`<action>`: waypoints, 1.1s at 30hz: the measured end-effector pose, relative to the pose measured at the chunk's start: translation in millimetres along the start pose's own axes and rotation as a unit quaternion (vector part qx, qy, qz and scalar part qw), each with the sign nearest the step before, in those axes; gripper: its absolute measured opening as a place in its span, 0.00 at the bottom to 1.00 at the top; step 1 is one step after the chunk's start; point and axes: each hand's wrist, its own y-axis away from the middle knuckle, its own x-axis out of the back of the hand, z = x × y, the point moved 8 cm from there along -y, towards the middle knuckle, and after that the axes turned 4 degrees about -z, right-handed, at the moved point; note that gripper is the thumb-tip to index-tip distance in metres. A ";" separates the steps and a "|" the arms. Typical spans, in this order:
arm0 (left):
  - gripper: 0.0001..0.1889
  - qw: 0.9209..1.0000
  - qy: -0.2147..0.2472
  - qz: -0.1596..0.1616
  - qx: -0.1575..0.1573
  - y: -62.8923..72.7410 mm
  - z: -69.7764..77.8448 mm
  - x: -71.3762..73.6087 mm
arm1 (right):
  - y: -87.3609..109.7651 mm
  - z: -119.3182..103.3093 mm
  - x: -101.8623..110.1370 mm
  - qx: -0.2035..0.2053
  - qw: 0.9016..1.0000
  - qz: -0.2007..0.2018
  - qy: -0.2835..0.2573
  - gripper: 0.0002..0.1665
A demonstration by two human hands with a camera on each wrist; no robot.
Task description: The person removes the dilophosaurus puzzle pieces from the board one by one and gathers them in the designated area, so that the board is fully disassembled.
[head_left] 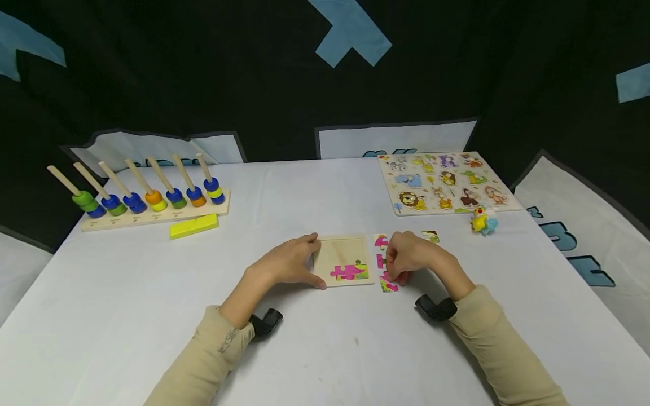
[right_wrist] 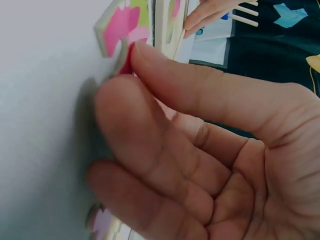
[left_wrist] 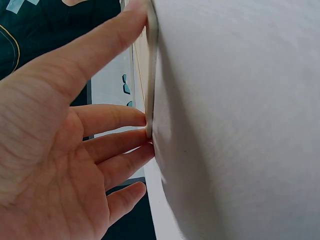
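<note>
A shallow square wooden puzzle tray [head_left: 341, 246] lies on the table, with joined pink and green pieces [head_left: 349, 272] in its lower right part. My left hand [head_left: 289, 262] rests at the tray's left side, fingers extended and thumb by the near corner. In the left wrist view, fingertips [left_wrist: 142, 120] touch the tray's edge [left_wrist: 151, 75]. Right of the tray, my right hand [head_left: 411, 254] pinches a pink jigsaw piece [right_wrist: 128, 62] between thumb and index finger, mostly hidden. Loose jigsaw pieces [head_left: 380, 241] lie beside this hand; another piece [head_left: 430, 235] shows behind it.
A wooden peg counter [head_left: 152, 217] with coloured rings stands far left, a yellow block [head_left: 194, 226] before it. An animal peg puzzle board [head_left: 431, 183] lies back right, near a small yellow and blue toy [head_left: 484, 221]. Dark cloth [head_left: 254, 73] hangs behind the table.
</note>
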 end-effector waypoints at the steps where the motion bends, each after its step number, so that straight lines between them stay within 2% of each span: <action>1: 0.49 1.000 -0.001 0.000 0.000 -0.3 0.2 -0.2 | 0.9 -0.2 1.2 -0.002 1.000 0.001 0.006 0.09; 6: 0.49 1.000 -0.004 -0.002 0.006 -1.8 -1.3 -0.3 | 2.1 -10.1 11.6 0.005 0.999 0.028 0.035 0.09; 9: 0.49 1.000 -0.004 -0.002 0.004 -2.1 -1.1 0.1 | -2.1 -25.6 16.4 0.037 0.997 0.054 0.037 0.07; 13: 0.49 1.000 0.000 -0.007 -0.002 -2.2 0.8 -0.2 | -12.0 -47.4 14.4 0.078 0.993 0.073 0.048 0.11; 16: 0.48 1.000 0.002 -0.010 0.002 -2.4 0.4 -0.4 | -20.1 -60.7 7.9 0.096 0.991 0.072 0.061 0.12; 20: 0.48 1.000 0.001 -0.010 0.009 -2.2 -0.8 0.5 | -27.3 -71.7 -4.6 0.109 0.990 0.052 0.076 0.11; 23: 0.49 1.000 0.002 -0.011 0.009 -2.1 -0.2 0.9 | -29.4 -74.9 -12.4 0.109 0.990 0.037 0.084 0.12; 33: 0.49 1.000 0.010 -0.014 0.015 -2.0 -2.7 0.3 | -31.6 -78.3 -21.3 0.093 0.991 0.027 0.092 0.10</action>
